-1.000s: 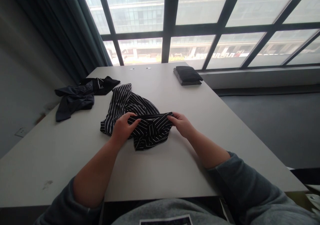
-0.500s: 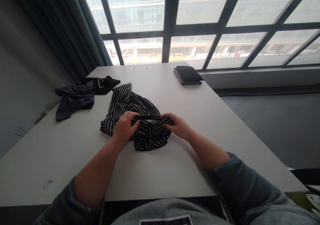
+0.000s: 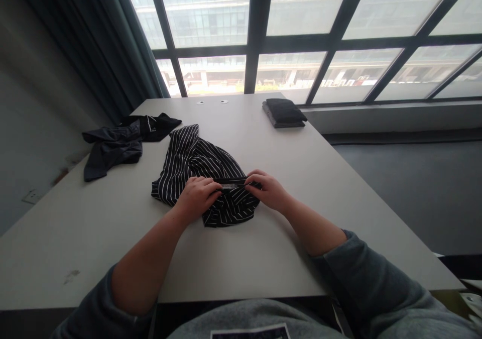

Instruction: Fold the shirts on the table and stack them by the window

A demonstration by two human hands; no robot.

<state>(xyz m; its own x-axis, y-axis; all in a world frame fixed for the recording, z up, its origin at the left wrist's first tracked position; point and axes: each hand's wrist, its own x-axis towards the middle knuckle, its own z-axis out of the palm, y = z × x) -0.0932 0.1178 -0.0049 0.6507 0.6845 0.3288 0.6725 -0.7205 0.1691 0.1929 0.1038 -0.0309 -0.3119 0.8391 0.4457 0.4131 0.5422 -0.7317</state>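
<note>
A black garment with thin white stripes (image 3: pixel 196 163) lies crumpled in the middle of the white table (image 3: pixel 320 178). My left hand (image 3: pixel 198 196) pinches its dark band from the left, fingers closed on the cloth. My right hand (image 3: pixel 268 189) grips the same band from the right, fingers curled. The two hands are close together, with a short stretch of band between them. Both forearms rest low over the table's near half.
A dark crumpled garment (image 3: pixel 113 145) lies at the table's left edge. A folded black stack (image 3: pixel 284 112) sits at the far right corner by the window. A dark curtain (image 3: pixel 94 42) hangs at the left. The floor drops away to the right of the table.
My hands have drawn closer together along the band, shortening the stretch between them, and the band has sunk lower onto the heap of striped cloth.
</note>
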